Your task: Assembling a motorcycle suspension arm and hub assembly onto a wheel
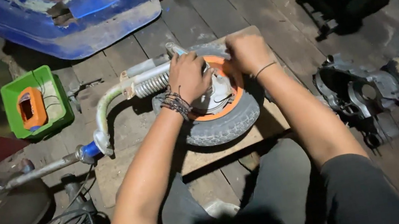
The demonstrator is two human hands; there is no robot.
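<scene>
Head view: a person sits on a dark wooden floor (pixel 225 5) and looks down at both bare hands; the left hand (pixel 188 76) rests on top of a small wheel (pixel 222 119), its fingers curled down over the grey middle part (pixel 218 95); I cannot tell if they grip something small there or just press; the right hand (pixel 246 53) sits at the far edge of the wheel, fingers bent and closed, pinching at the orange rim (pixel 216 114); what it holds is hidden.

The wheel lies flat on a wooden board (pixel 267 127), right in front of the person's knees; its black tyre goes all around the orange rim; both hands are on it, touching each other almost, so neither one is nearer.

A long fork with a spring (pixel 152 85) runs out from the wheel toward the person's left; its long line goes left and then bends down to a blue end (pixel 89 149).

Well apart on the left stands a green box (pixel 52 88) with an orange part (pixel 31 107) in it; a blue body panel (pixel 104 25) lies beyond; a dark engine case (pixel 355 91) lies on the right.
</scene>
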